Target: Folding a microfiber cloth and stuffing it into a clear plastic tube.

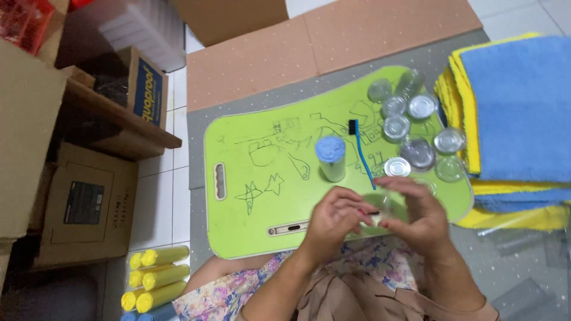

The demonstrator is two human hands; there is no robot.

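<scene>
Jar in hand: a small clear jar (379, 208) sits between both hands, over the near right part of the green lap board (238, 196), close to the person's body.
Left hand: the left hand (336, 221) is curled against the jar's left side, fingers closed on it.
Right hand: the right hand (416, 217) cups it from the right and above, fingers bent round it; both hands grip the same jar, though motion blur hides exactly how.
Done, as a judgement: the cluster of small clear jars (410, 134) at the board's far right corner looks like a mixed lot; several show silvery lids, a few look bare and open. I cannot tell which are finished.
Left, as a judgement: the jar in hand looks mid-handling, and the ones that look open suggest more remain.
Tools nearby: a blue-handled brush (361, 156) lies slanted just beyond the hands; a pale cylinder with a blue cloth top (331, 157) stands upright just left of it.
Edges: the hands work at the board's near edge, just above a floral-clothed lap (363, 264); the jar cluster crowds the right edge, beside a stack of blue and yellow cloths (517, 119).
Open room: the board's left half, scribbled with drawings, holds nothing.
Further out: yellow bottles (156, 279) lie on the floor at the lower left, cardboard boxes (83, 202) beyond them.
</scene>
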